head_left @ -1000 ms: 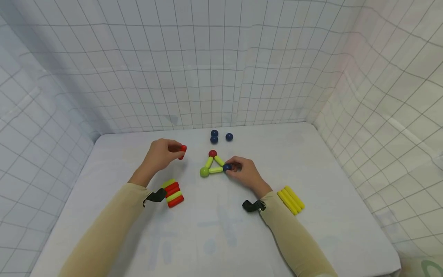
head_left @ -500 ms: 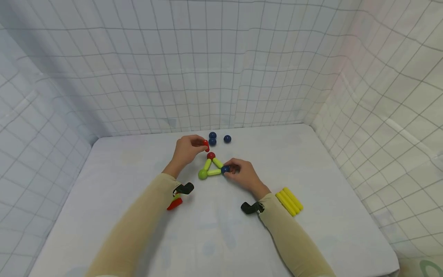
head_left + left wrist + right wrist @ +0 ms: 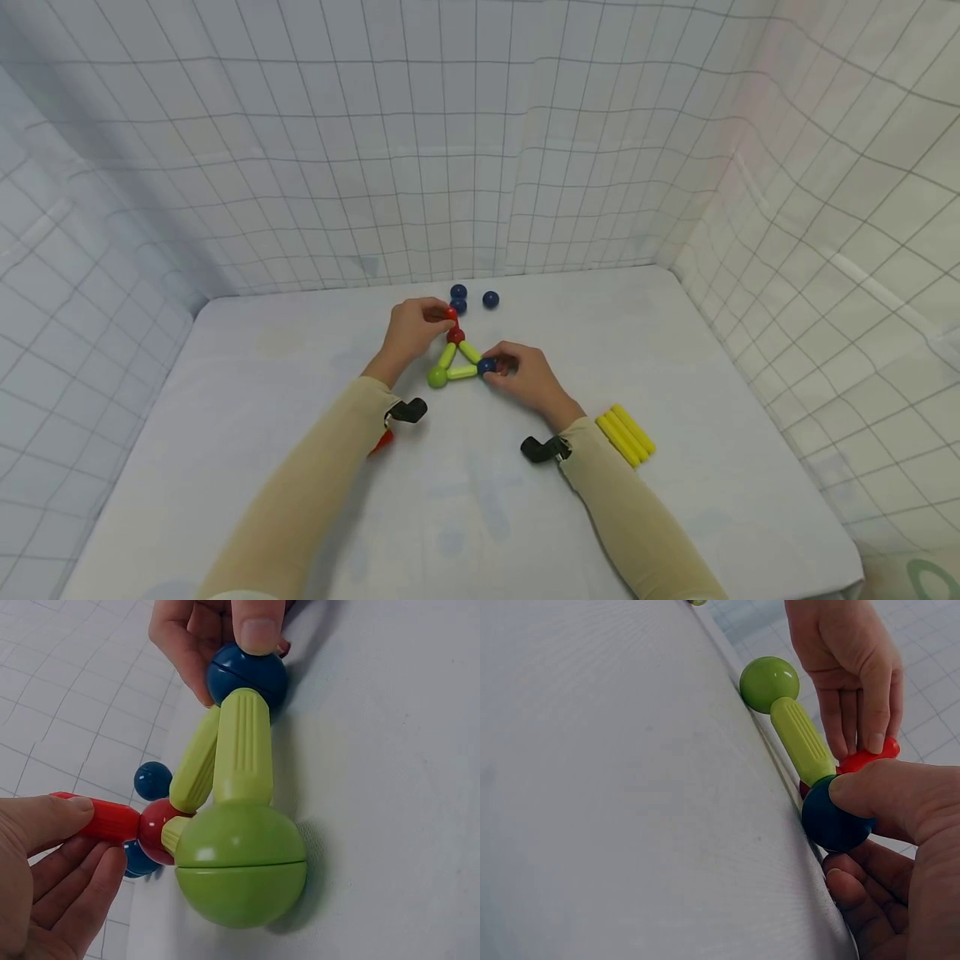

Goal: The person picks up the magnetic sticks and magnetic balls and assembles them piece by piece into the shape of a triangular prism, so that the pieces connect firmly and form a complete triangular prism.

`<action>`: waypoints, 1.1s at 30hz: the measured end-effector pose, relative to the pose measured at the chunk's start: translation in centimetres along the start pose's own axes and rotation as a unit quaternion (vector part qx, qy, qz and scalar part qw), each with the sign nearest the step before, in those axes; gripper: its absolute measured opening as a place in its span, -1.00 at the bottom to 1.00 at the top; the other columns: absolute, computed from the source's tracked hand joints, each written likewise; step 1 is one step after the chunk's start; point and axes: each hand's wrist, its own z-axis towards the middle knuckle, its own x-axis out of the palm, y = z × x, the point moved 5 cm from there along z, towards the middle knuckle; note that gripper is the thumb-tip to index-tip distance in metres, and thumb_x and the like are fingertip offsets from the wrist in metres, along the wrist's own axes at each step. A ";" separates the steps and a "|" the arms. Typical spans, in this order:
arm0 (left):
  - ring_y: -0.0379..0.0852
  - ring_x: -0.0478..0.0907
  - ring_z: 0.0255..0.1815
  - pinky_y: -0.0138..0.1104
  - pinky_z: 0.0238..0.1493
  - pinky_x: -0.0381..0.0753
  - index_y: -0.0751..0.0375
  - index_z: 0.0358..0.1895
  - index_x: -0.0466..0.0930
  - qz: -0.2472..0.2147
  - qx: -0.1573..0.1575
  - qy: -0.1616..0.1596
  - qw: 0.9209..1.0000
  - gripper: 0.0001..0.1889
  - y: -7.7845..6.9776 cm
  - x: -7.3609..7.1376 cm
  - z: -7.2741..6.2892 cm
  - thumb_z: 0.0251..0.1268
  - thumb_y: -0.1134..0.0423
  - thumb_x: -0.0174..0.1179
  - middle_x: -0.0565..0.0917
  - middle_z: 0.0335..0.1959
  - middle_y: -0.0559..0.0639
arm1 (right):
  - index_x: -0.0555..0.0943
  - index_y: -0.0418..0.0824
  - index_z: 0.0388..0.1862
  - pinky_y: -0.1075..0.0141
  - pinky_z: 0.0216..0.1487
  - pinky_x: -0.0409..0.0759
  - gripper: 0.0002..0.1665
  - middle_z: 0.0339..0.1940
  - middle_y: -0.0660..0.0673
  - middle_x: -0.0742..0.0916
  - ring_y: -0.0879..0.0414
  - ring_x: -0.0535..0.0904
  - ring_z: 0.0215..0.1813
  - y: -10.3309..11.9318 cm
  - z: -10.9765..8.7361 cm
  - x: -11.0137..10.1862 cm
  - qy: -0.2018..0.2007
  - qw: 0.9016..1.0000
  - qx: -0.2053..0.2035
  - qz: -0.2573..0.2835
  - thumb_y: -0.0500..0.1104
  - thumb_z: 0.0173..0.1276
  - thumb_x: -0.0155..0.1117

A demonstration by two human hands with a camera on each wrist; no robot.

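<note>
Behind the triangle (image 3: 462,372) lie three balls (image 3: 491,299).

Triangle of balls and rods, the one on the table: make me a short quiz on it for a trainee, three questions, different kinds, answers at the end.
1. Multiple choice: what does the left hand hold?
A) a yellow rod
B) a red rod
C) the green ball

2. True or false: the right hand grips the red ball.

3. Count: how many lime rods form the sides of the triangle?

Key:
1. B
2. False: it grips a blue ball.
3. Three
</note>
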 end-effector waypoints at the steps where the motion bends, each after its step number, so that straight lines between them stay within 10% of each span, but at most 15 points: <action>1: 0.06 0.75 0.05 -0.03 0.17 0.70 0.18 0.08 0.82 0.002 0.000 0.000 1.000 -0.77 -0.1 0.0 0.0 0.43 0.27 0.49 0.83 -0.04 0.06 | 0.80 -0.08 0.06 0.23 -0.12 0.64 -0.72 -0.24 0.07 0.74 0.14 0.64 -0.20 0.0 0.0 0.0 -0.001 1.000 0.000 0.000 -0.19 0.39 0.58; 9: 0.06 0.75 0.07 -0.04 0.18 0.70 0.21 0.13 0.80 0.013 -0.009 0.013 1.000 -0.71 -0.2 -0.9 -0.5 0.43 0.22 0.50 0.83 -0.01 0.09 | 0.80 -0.08 0.07 0.23 -0.12 0.63 -0.71 -0.24 0.05 0.74 0.13 0.63 -0.19 0.1 -0.1 0.1 0.002 1.000 0.004 -0.002 -0.19 0.39 0.58; 16: 0.13 0.71 0.19 0.02 0.23 0.69 0.28 0.28 0.72 0.023 0.003 0.041 0.999 -0.59 -0.6 -4.6 -2.0 0.49 0.17 0.45 0.78 0.13 0.18 | 0.80 -0.09 0.07 0.23 -0.12 0.62 -0.69 -0.24 0.06 0.74 0.13 0.63 -0.20 0.2 -0.2 0.0 0.004 1.000 0.004 -0.005 -0.19 0.37 0.60; 24: 0.20 0.70 0.21 0.11 0.20 0.67 0.25 0.26 0.74 0.078 0.003 0.085 0.993 -0.62 -0.6 -11.1 -5.7 0.53 0.15 0.41 0.78 0.11 0.17 | 0.80 -0.06 0.08 0.22 -0.11 0.62 -0.69 -0.23 0.06 0.73 0.12 0.62 -0.18 0.3 -0.1 -0.2 0.005 1.000 0.007 -0.003 -0.19 0.38 0.58; 33: 0.24 0.71 0.14 0.11 0.11 0.71 0.35 0.26 0.73 0.122 -0.009 0.134 0.983 -0.59 3.0 -13.3 -10.4 0.52 0.17 0.42 0.79 0.05 0.16 | 0.80 -0.06 0.09 0.20 -0.11 0.60 -0.70 -0.25 0.05 0.73 0.10 0.61 -0.18 0.2 -0.1 0.0 0.003 1.000 0.015 0.004 -0.19 0.39 0.57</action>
